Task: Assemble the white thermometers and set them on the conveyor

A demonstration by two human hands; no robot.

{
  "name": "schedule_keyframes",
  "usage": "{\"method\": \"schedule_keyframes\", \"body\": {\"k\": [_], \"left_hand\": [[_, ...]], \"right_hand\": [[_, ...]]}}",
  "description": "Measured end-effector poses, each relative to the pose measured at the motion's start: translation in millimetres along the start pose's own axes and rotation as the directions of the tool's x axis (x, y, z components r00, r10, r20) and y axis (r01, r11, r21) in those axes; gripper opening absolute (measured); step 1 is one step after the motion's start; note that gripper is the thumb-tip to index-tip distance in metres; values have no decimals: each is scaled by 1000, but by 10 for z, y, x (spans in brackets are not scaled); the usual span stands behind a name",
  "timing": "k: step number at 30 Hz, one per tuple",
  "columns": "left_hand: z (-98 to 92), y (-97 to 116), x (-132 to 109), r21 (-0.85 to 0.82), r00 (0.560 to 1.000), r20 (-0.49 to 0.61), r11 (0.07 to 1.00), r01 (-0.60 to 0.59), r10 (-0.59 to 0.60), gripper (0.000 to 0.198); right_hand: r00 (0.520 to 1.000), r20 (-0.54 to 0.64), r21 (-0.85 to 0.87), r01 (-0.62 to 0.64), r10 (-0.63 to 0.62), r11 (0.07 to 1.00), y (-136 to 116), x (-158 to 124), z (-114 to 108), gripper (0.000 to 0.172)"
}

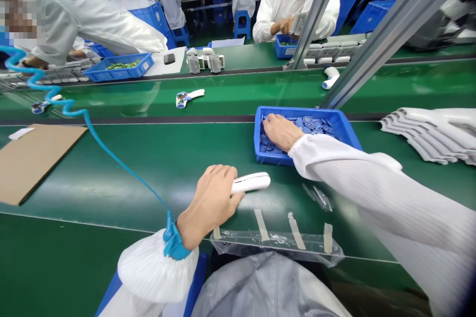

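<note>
My left hand (213,195) is wrapped round a white plastic device (255,182), whose rounded handle end sticks out to the right. On that wrist sits a blue strap (175,245) with a coiled blue cord (128,165) running up to the left. My right hand (281,131) reaches into a blue tray (260,158) of small flat blue plastic parts (316,126). Its fingers curl down among the parts, and their tips are hidden, so whether a part is between them does not show.
White shell pieces (427,133) lie nested at the right. A plastic bag (275,245) is taped along the front edge. Behind the tray, a green conveyor (238,94) carries an opened device (188,97). A metal post (372,44) slants up at right. Cardboard (40,158) lies left; co-workers sit opposite.
</note>
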State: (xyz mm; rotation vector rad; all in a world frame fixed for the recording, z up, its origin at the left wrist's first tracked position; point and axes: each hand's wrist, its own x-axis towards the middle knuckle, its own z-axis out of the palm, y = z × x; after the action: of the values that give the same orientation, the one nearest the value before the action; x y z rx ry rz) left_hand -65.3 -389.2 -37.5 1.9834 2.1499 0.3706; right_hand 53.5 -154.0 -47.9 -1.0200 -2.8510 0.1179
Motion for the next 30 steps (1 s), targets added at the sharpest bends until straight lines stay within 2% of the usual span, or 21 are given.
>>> {"method": "schedule_keyframes", "body": {"k": [3, 5, 6, 7, 8, 9, 10, 11, 12, 14, 15, 17, 19, 20, 21, 23, 27, 29, 30], "left_hand": [[-56, -6, -50, -286, 972, -58, 937, 200, -226, 14], [-78, 45, -38, -367, 956, -34, 893, 261, -293, 16], [-78, 84, -19, -363, 956, -27, 894, 261, -291, 18], [-69, 127, 4, -339, 961, -33, 908, 246, -273, 20], [-54, 172, 29, -308, 968, -49, 926, 220, -247, 19], [-33, 214, 52, -282, 973, -69, 940, 192, -220, 18], [-11, 252, 70, -270, 976, -87, 948, 167, -197, 17], [10, 284, 82, -272, 978, -100, 950, 152, -185, 16], [27, 309, 88, -281, 979, -104, 949, 142, -178, 16], [43, 339, 88, -300, 983, -97, 946, 120, -156, 15], [42, 346, 85, -303, 986, -88, 947, 106, -139, 13], [29, 350, 81, -298, 993, -59, 951, 82, -104, 11], [11, 344, 84, -288, 995, -37, 954, 83, -97, 12], [3, 339, 87, -283, 995, -34, 955, 85, -99, 13], [-4, 332, 89, -281, 994, -37, 956, 84, -98, 13], [-15, 320, 91, -283, 995, -49, 956, 74, -91, 12], [-27, 309, 81, -311, 995, -55, 948, 60, -81, 10], [-31, 308, 77, -332, 996, -66, 942, 35, -61, 11], [-34, 307, 77, -339, 996, -72, 941, 21, -48, 12]], "right_hand": [[996, -74, 74, -53, 58, 996, 40, -226, -175, 34], [988, -93, 303, -87, 121, 949, -16, -470, -292, 31], [985, -69, 487, -105, 158, 867, -76, -607, -339, 29], [982, -23, 676, -125, 190, 727, -152, -745, -373, 30], [977, 35, 827, -146, 209, 544, -241, -876, -394, 34], [973, 91, 917, -165, 213, 362, -335, -993, -403, 38], [969, 130, 958, -178, 210, 225, -427, -1091, -401, 42], [964, 154, 974, -185, 215, 131, -511, -1168, -391, 43], [961, 168, 979, -188, 221, 76, -583, -1225, -377, 43], [959, 159, 982, -178, 234, 65, -680, -1294, -348, 41], [961, 124, 981, -157, 247, 119, -708, -1317, -339, 39], [965, -31, 940, -60, 260, 335, -737, -1362, -332, 33], [950, -214, 828, 52, 229, 559, -743, -1415, -335, 27], [941, -266, 778, 83, 207, 623, -738, -1442, -335, 27], [940, -279, 760, 91, 196, 644, -728, -1467, -334, 28], [949, -217, 811, 44, 230, 584, -695, -1498, -322, 30], [967, -31, 937, -60, 253, 343, -641, -1477, -310, 40], [980, 24, 951, -83, 198, 298, -649, -1446, -334, 45], [984, 29, 948, -82, 173, 309, -662, -1432, -352, 45]]}}
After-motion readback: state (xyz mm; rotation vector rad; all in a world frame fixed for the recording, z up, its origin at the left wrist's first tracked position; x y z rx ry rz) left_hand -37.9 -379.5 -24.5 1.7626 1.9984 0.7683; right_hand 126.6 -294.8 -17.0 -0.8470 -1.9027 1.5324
